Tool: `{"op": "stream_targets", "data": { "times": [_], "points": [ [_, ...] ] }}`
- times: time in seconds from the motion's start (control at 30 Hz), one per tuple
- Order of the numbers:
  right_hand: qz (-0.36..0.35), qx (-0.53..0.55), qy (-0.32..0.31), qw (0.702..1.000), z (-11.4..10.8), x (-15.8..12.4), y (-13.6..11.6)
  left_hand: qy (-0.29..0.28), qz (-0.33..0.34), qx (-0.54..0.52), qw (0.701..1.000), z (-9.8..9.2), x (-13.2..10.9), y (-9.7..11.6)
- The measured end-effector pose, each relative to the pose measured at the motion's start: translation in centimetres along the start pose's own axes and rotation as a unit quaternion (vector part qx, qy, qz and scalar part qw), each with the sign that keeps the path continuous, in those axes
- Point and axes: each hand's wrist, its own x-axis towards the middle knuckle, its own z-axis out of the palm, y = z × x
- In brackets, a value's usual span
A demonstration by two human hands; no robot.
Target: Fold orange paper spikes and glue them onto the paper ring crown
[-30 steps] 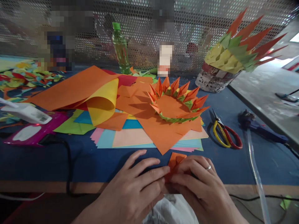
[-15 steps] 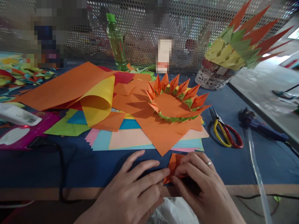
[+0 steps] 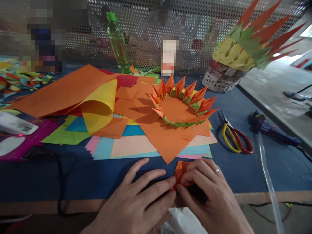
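We see a white device (image 3: 15, 123) at left, its label too blurred to read | green bottle (image 3: 118, 45) far, label unreadable | our left hand (image 3: 143, 201) near the table edge, fingers flat, tips touching the folded orange piece (image 3: 180, 169) | our right hand (image 3: 207, 191) pinches that piece, 1 ring | scissors (image 3: 235, 140) at right

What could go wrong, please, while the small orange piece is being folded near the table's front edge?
The folded orange piece, pinched by the right hand with fingertips of the left hand against it, sits near the table edge and might slip off. The scissors lie to the right of that hand; a sideways sweep could knock them.
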Motion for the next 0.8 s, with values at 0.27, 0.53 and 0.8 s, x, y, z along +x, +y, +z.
{"op": "stream_targets", "data": {
  "times": [0.27,0.53,0.8],
  "points": [
    [0.015,0.025,0.022,0.999,0.1,0.0,-0.2,0.002,-0.006,-0.002,1.0,0.0,0.2,-0.1],
    [0.024,0.007,-0.008,1.0,-0.2,-0.2,0.2,-0.011,-0.002,0.004,1.0,0.2,0.3,-0.1],
    [0.048,0.008,0.018,0.999,-0.2,0.0,-0.1,0.041,0.024,0.009,0.999,1.0,0.3,-0.7]
  ]
}}
